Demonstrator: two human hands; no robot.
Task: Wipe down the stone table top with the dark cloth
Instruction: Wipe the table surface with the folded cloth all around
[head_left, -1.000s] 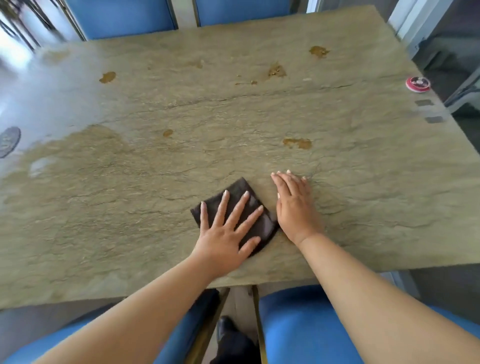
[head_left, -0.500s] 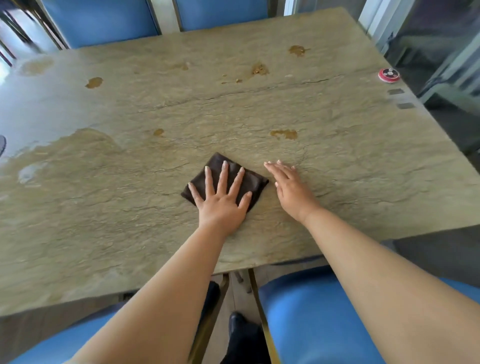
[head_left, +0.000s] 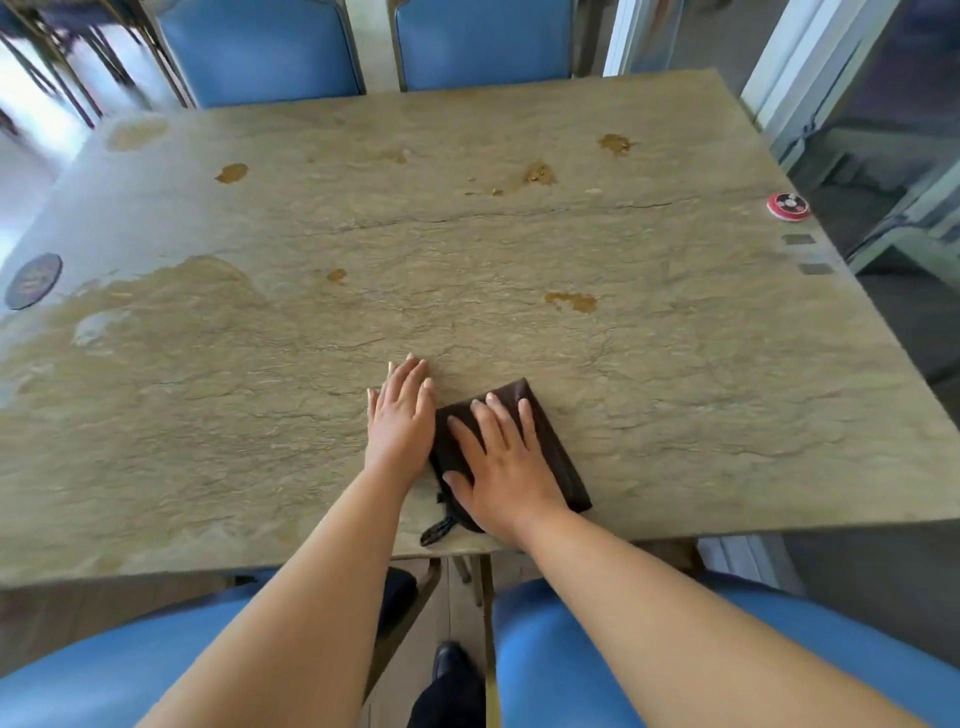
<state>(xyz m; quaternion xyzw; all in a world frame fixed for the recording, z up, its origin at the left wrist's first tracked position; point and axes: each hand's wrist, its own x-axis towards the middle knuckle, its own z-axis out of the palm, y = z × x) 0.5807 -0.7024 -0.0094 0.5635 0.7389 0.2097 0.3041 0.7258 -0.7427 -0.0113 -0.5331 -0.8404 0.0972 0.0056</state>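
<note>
The cloth (head_left: 540, 436) lies folded near the front edge of the bench (head_left: 675, 395), with a loose corner trailing almost to that edge. The right hand (head_left: 498, 462) presses flat on it, fingers (head_left: 511, 415) straight and slightly spread, holding nothing by grip. The left hand (head_left: 400, 415) lies flat on the bare stone just beside the cloth, fingers together and straight, touching its left border at most.

Risks, as I judge them: with only palm pressure on the cloth, a fast stroke could let the hand slide over it, or let the folds open and bunch. The trailing corner could be dragged off the front edge on a pull toward the body.

Further out, brown stains (head_left: 571, 301) sit mid-bench and more (head_left: 537, 174) towards the far side; a dry-looking cloth may smear them rather than lift them. A wide wet-looking patch (head_left: 171, 306) spreads on the left, beside a dark disc (head_left: 34, 280) at the left edge. A red disc (head_left: 788, 206) sits near the right edge; a long sweep could knock either one off.
</note>
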